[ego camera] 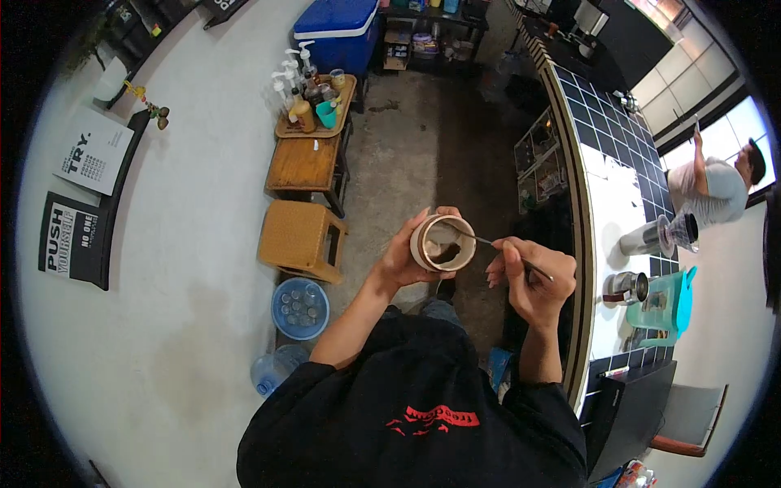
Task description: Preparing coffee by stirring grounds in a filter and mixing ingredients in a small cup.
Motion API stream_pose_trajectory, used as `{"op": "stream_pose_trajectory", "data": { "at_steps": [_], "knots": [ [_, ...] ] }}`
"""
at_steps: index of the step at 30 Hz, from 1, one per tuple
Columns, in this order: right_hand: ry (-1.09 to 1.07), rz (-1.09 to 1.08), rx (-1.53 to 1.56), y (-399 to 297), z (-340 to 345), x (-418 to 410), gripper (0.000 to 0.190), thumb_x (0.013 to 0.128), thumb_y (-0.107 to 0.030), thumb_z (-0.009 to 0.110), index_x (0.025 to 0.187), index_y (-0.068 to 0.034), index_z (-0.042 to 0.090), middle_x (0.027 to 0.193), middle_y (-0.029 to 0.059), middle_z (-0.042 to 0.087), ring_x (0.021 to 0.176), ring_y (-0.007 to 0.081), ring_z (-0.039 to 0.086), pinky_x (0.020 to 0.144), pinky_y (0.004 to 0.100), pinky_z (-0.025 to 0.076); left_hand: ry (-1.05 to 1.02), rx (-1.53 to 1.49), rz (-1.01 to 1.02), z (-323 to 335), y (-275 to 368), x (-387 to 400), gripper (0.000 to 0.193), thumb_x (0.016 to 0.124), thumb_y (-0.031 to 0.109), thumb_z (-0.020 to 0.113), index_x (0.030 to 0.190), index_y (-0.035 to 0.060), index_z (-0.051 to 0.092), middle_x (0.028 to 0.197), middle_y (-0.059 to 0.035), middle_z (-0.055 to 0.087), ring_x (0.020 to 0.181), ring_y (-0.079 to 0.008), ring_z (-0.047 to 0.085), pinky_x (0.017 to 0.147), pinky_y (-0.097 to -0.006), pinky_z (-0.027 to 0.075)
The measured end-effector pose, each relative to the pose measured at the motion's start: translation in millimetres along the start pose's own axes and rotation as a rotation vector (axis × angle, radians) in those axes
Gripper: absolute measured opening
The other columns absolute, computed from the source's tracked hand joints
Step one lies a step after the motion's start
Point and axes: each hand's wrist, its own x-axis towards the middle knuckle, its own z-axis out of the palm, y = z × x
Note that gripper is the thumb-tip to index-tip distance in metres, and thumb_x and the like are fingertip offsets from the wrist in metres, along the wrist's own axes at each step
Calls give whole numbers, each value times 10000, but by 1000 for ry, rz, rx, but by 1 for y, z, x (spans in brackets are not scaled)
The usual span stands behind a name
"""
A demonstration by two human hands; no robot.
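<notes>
My left hand [399,253] is wrapped around a pale cup [420,244] with a brown rim, held in front of my body. Its mouth tilts towards me, and a dark brown substance [448,252] lies against the inside wall; whether it is powder or liquid I cannot tell. My right hand [540,280] pinches the handle of a thin metal spoon [482,240] between thumb and fingers. The spoon's far end reaches over the rim into the cup, where its bowl is hard to make out.
On the right, a tiled counter [601,116] bears a moka pot [628,288], a glass dripper [674,235] and a turquoise-lidded pitcher [662,305]. A person [720,183] is beyond it. Leftward are a plastic stool [299,238], a basin of glasses [326,314] and a tray of pump bottles [287,133].
</notes>
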Motion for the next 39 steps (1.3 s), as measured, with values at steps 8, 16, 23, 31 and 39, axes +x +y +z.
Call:
{"op": "stream_pose_trajectory", "data": {
  "at_steps": [8,16,23,31,39],
  "knots": [
    [25,-69,-45,-1,-2,-3,136,944,-14,609,927,74,713,650,97,683,507,110,645,444,211,490,-65,-3,-32,0,-8,3,623,1007,578,304,1279,72,545,1108,-217,645,800,-284,687,476,-290,537],
    [81,-122,-183,9,-21,-1,141,945,-11,604,890,77,700,651,84,648,527,104,607,466,217,460,62,26,-32,10,-17,16,658,994,588,333,1314,51,540,1099,-223,647,749,-298,667,470,-285,527],
    [467,64,-125,8,-53,-9,177,949,-39,605,835,68,690,621,83,645,516,122,629,456,235,471,-51,-64,-121,23,-32,75,670,1003,587,330,1314,16,492,1101,-276,584,764,-282,678,359,-167,504],
    [1162,186,-48,23,-130,-26,313,994,-187,562,825,68,628,541,82,564,378,124,528,314,242,415,-163,-143,-319,26,-78,164,713,996,615,286,1382,33,431,1145,-296,583,904,-384,702,490,-218,621],
    [1498,57,-126,29,-237,-47,265,959,-183,621,860,62,640,581,60,557,447,111,520,371,231,391,-199,-145,-562,22,-123,237,716,995,603,232,1387,36,427,1323,-405,455,1003,-469,659,539,-272,643]
  ]
}}
